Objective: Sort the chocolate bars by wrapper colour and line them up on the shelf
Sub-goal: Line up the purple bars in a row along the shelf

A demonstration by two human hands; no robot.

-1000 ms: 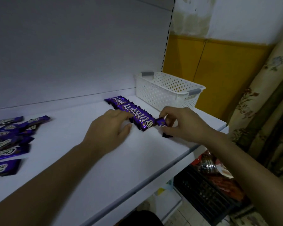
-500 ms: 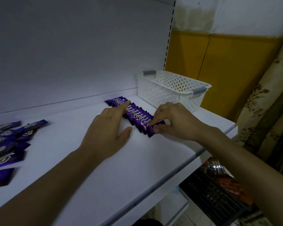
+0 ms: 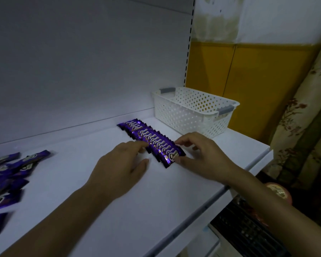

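A row of purple chocolate bars (image 3: pixel 152 140), overlapped like shingles, runs diagonally across the white shelf (image 3: pixel 100 191), from near the back panel toward the front edge. The front bar (image 3: pixel 171 158) shows white "Choco" lettering w/ a brown patch. The right hand (image 3: pixel 202 156) touches that bar's right end w/ thumb and curled fingertips, pinching it lightly at the row's right side. The left hand (image 3: pixel 121 167) lies on the shelf at the row's left side, fingers held together and pointing at the row, fingertips touching the bars' left ends, thumb spread apart. Just beside the row, to its right and further back, stands a white perforated basket (image 3: pixel 183 115) w/ grey handles; what it holds can't be told. Well to the left of the row, at the picture's edge, lies a loose pile of purple bars (image 3: pixel 6 175), unsorted, some overlapping.
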